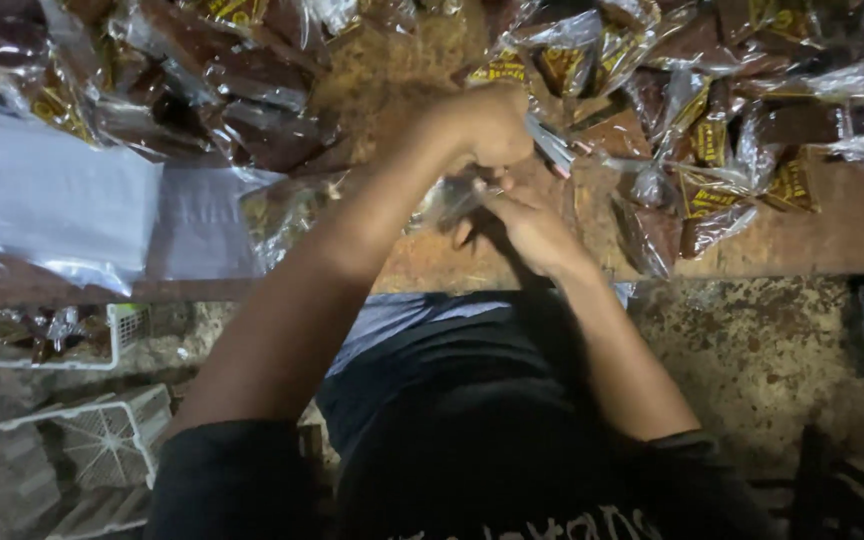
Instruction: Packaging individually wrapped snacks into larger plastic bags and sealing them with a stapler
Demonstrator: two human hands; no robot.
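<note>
Both forearms reach forward from the dark-sleeved body and meet over the front part of the wooden bench (832,235). The right hand (532,228) lies low, fingers curled in a pinching grip on a clear plastic packet (449,200), while the left hand (487,122) is fisted just above, gripping the packet's top (exact finger contact is blurred). Beyond lie heaps of brown wrapped packets (722,150).

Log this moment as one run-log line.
left hand: closed on clear plastic packet | right hand: pinching same packet | around: wrapped brown packets on wooden bench, white baskets below
</note>
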